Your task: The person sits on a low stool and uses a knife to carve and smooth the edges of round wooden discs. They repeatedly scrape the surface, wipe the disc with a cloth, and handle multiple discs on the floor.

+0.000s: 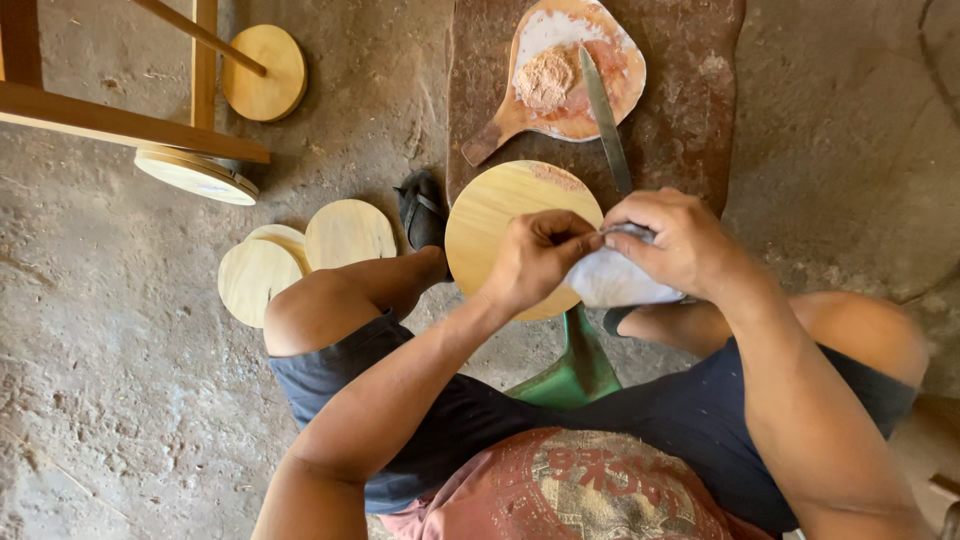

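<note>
Right over the round wooden disc (500, 225), both hands are pinching the same pale grey-white cloth (615, 280). The left hand (535, 258) is curling its fingers tight onto the cloth's upper edge, thumb and fingertips closed on it. The right hand (678, 240) is gripping the bunched top of the cloth from the other side, fingers folded over it, so the two hands are nearly touching at the pinch. The rest of the cloth is hanging down in a loose fold below the knuckles, covering part of the disc's right edge.

That disc is lying flat, partly on a dark reddish slab (690, 110) and partly sticking out toward the person's knees. Further up the slab, a paddle-shaped wooden board (620, 95) is sitting with a heap of tan powder (545, 78) and some white stuff on it, and a long metal blade (605, 120) is resting across it, pointing down toward the right hand.

Off to the left, three more plain wooden discs (300, 255) are lying overlapped on the dirt floor (110, 350), well apart from the hands. A dark sandal (420, 208) is sitting just beside the main disc. Up in the top-left corner, a wooden frame (110, 120) is standing with two more round pieces by it. A green stool (578, 365) is peeking out between the legs.
</note>
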